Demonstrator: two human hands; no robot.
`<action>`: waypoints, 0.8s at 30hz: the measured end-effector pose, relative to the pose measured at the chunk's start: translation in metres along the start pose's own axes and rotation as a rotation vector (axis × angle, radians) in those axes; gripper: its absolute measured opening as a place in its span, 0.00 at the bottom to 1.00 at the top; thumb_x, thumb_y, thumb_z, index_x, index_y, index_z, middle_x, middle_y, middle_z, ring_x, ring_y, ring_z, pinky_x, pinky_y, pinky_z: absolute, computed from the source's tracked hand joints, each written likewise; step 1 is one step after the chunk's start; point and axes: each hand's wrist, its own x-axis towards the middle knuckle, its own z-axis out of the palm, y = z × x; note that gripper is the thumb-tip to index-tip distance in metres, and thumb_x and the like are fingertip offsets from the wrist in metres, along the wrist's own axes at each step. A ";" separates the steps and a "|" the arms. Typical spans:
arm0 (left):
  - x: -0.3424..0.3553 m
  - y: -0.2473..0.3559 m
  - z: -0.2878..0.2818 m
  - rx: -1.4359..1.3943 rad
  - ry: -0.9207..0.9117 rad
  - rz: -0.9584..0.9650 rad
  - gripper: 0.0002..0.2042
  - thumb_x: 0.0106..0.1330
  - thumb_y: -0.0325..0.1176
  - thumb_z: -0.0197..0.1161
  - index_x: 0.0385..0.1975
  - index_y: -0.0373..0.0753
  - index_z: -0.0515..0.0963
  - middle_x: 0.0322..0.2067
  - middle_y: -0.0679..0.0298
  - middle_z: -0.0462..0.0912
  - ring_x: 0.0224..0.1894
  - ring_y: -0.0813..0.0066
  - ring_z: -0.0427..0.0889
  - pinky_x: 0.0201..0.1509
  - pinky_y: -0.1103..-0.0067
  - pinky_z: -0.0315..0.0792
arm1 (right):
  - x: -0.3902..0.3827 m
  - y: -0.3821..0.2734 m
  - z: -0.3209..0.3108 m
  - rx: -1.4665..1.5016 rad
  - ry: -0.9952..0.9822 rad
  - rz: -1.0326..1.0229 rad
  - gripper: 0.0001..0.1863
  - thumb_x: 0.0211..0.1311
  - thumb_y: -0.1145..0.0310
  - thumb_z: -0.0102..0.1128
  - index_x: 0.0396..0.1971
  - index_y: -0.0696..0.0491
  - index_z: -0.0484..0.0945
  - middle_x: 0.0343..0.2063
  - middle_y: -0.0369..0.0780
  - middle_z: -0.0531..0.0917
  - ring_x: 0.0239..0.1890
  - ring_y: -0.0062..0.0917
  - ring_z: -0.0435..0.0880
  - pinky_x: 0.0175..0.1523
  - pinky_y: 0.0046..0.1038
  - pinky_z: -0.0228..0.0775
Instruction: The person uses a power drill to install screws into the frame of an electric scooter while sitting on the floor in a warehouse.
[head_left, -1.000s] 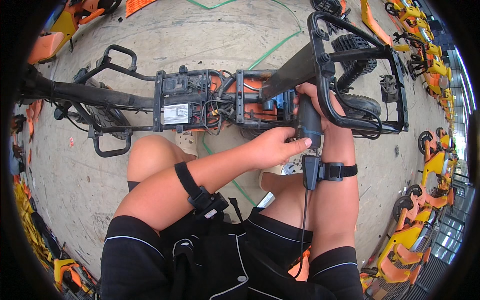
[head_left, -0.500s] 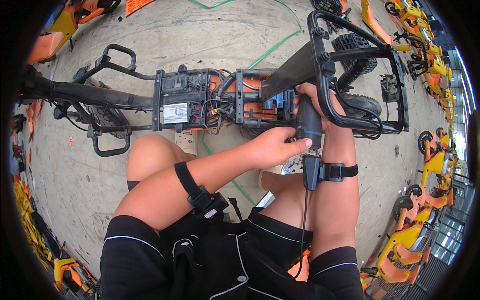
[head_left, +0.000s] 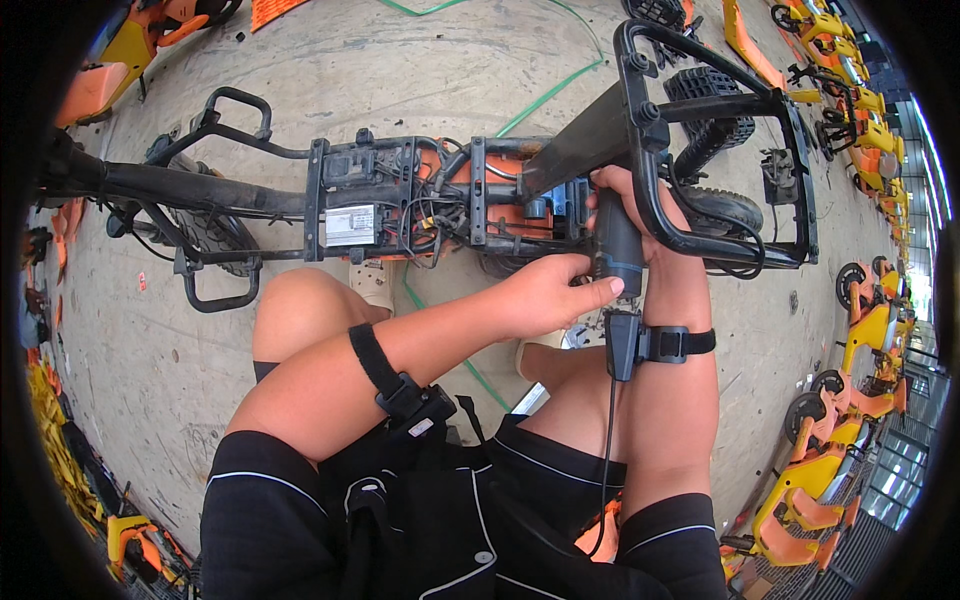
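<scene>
A black cylindrical power tool (head_left: 620,250) with a thin blue ring stands between my hands at the rear part of a stripped scooter frame (head_left: 480,190). My right hand (head_left: 628,188) is wrapped round its far part, below the black tubular rack (head_left: 650,150). My left hand (head_left: 548,295) closes on its near end from the left, the thumb lying across it and the other fingers partly hidden behind. The tool's working tip is hidden by my right hand and the frame. Close to my right fingers sits a blue part (head_left: 572,205) inside the frame.
Loose wires (head_left: 430,215) and a silver box (head_left: 352,227) lie in the open frame. A wheel (head_left: 728,210) is under the rack. A green strap (head_left: 550,95) runs across the concrete floor. Yellow and orange scooters (head_left: 805,500) line the right side. A cable hangs from my right wrist strap.
</scene>
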 end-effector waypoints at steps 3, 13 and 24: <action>0.002 -0.002 0.000 0.015 -0.004 -0.008 0.22 0.73 0.52 0.58 0.41 0.34 0.78 0.27 0.70 0.75 0.28 0.83 0.71 0.33 0.81 0.70 | -0.002 -0.002 0.001 -0.001 0.009 0.015 0.13 0.59 0.66 0.63 0.38 0.58 0.77 0.23 0.41 0.80 0.17 0.26 0.81 0.22 0.26 0.77; 0.000 0.001 0.001 0.018 0.007 -0.017 0.21 0.73 0.51 0.58 0.43 0.34 0.78 0.26 0.70 0.73 0.27 0.83 0.70 0.33 0.81 0.70 | -0.002 -0.001 0.003 -0.018 0.023 0.001 0.15 0.58 0.65 0.63 0.39 0.61 0.78 0.22 0.44 0.80 0.18 0.30 0.81 0.22 0.28 0.76; 0.002 -0.004 0.001 0.024 0.007 -0.017 0.22 0.73 0.52 0.58 0.44 0.34 0.78 0.26 0.70 0.73 0.27 0.83 0.71 0.33 0.81 0.70 | 0.000 0.000 0.002 -0.014 -0.009 0.020 0.12 0.58 0.65 0.63 0.35 0.58 0.76 0.23 0.40 0.80 0.18 0.26 0.80 0.22 0.27 0.76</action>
